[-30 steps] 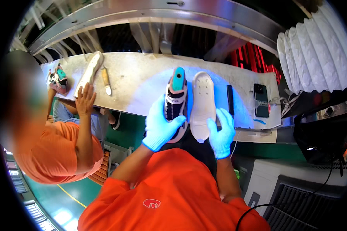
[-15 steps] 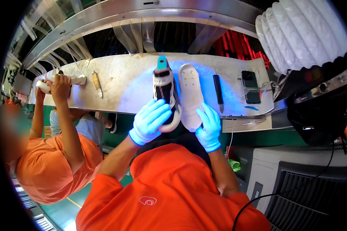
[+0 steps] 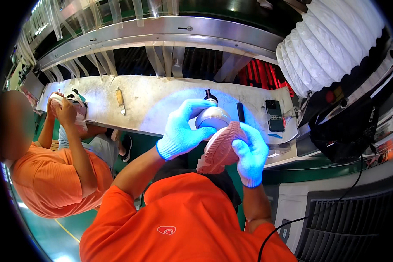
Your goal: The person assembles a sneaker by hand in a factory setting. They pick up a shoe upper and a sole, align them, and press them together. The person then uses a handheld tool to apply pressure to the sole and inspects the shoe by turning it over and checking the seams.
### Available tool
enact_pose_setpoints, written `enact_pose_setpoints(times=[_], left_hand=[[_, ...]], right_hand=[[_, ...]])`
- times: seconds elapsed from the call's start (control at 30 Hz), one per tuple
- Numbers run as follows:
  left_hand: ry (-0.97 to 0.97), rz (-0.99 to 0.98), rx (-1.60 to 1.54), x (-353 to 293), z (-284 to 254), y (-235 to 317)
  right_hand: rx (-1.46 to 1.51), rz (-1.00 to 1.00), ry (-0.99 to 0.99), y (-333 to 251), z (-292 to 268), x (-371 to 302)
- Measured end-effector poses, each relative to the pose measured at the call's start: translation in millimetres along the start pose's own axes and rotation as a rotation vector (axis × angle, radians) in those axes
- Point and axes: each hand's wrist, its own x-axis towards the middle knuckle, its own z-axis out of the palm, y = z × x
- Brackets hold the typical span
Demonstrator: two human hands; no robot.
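My left hand (image 3: 187, 129), in a knitted glove lit blue, is closed around a shoe upper (image 3: 213, 116). The upper's rounded pale end faces me, and a dark part sticks up behind it. In my right hand (image 3: 252, 153), gloved alike, is a shoe sole (image 3: 218, 150), gripped at its edge with the thumb on the near side. The sole is tilted, its grooved pinkish face turned toward me. It stands close beside the upper; whether the two touch I cannot tell. Both are held over the bench's front edge.
On the pale bench (image 3: 148, 100) lie a wooden-handled knife (image 3: 120, 101), a black stick-shaped tool (image 3: 240, 112) and a phone (image 3: 274, 115). Behind runs a metal rail (image 3: 161, 32). A white ribbed duct (image 3: 327, 48) and black bag (image 3: 345, 131) hang right. A co-worker (image 3: 61, 174) handles a shoe at left.
Both shoe parts have come up off the bench into my hands. The sole has turned, now showing its grooved face, and the upper's rounded end is raised. My hands are closer together.
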Motion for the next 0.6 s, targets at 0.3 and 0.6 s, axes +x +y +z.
enact_pose_setpoints(times=[0.3, 0.6], left_hand=[[-0.126, 0.458, 0.195, -24, 1, -22], [-0.146, 0.436, 0.085, -41, -2, -19]], right_hand=[[-0.027, -0.001, -0.021, 3, -7, -9], [-0.069, -0.047, -0.061, 6, -14, -15]])
